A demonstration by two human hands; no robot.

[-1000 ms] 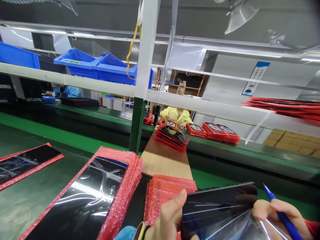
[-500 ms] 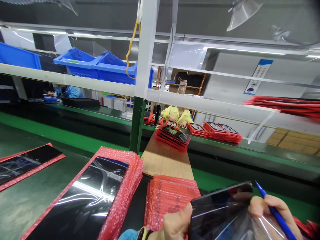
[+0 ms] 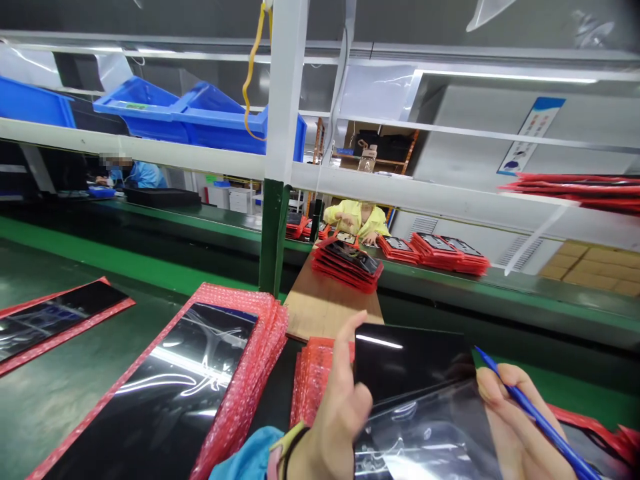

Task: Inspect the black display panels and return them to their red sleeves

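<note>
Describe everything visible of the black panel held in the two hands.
The black panel is a flat, glossy rectangle that looks like glass and reflects a bright strip of light. The left hand grips its left edge with the thumb raised. The right hand, which also holds a blue pen, touches its right edge. Wrinkled clear film covers its near part.

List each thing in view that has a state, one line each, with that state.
left hand, gripping the black panel's left edge.
right hand, holding the blue pen, fingers against the panel's right side.
black panel, held up in both hands, clear film over its near part.
blue pen, tip pointing away.
red bubble bags, stacked flat behind the left hand.
large panel, lying flat on red bubble wrap.
</note>
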